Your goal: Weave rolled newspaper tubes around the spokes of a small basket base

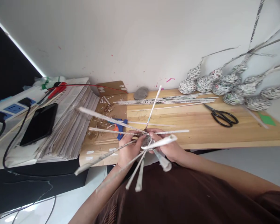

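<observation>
holding a small round woven paper piece (146, 142) between both hands, at the front edge of the table (182, 124) — hard to tell whether resting on it or raised just above. steadying its left side with the left hand (130, 151), fingers curled and thumb laid near the weave; pinching at the other side with the right hand (168, 148), fingertips drawn in narrow by the centre. fanned outward all around, long rolled-paper spokes (152, 107), some with flared ends.

judging by the look, only at an early stage: just a small centre woven, most of the spoke length left loose and unworked.

just beyond the left hand, a blue glue gun (124, 125), partly hidden. farther back, a bundle of paper sticks (163, 101), apparently spare, and a grey stone (141, 93). off to the right, black scissors (224, 118), then a cluster of woven gourd-shaped pieces (188, 86) — seemingly much further along, with long tails sticking out. far left, stacked newspaper (71, 124) beneath a phone (40, 123).
</observation>
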